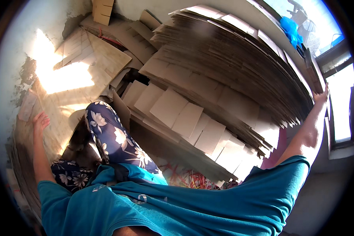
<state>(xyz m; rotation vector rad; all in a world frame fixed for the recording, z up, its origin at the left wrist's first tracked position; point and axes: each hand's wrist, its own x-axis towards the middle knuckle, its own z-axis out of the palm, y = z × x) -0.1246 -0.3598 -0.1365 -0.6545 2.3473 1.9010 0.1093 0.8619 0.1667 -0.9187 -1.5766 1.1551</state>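
My left hand (41, 121) rests on the pale wooden board (106, 53) at the left, its fingers apart. Just beyond those fingers is a light brown block-like piece (28, 104) against the wall. At the far right, my raised right hand (321, 94) closes around the lower end of a narrow brown board (314, 72) near the window. Its exact grip is partly hidden. Left of that hand rises a tall, leaning stack of flattened cardboard boxes (232, 55), their edges fanned out. Lower cardboard flaps (169, 108) stick out in a row toward me.
My knee in flowered trousers (114, 129) is bent beside the board. Red and pale plastic strips (188, 177) litter the floor below the stack. More flat cardboard (122, 33) lies in the far corner. A blue plastic bag (290, 29) hangs by the bright window (342, 106).
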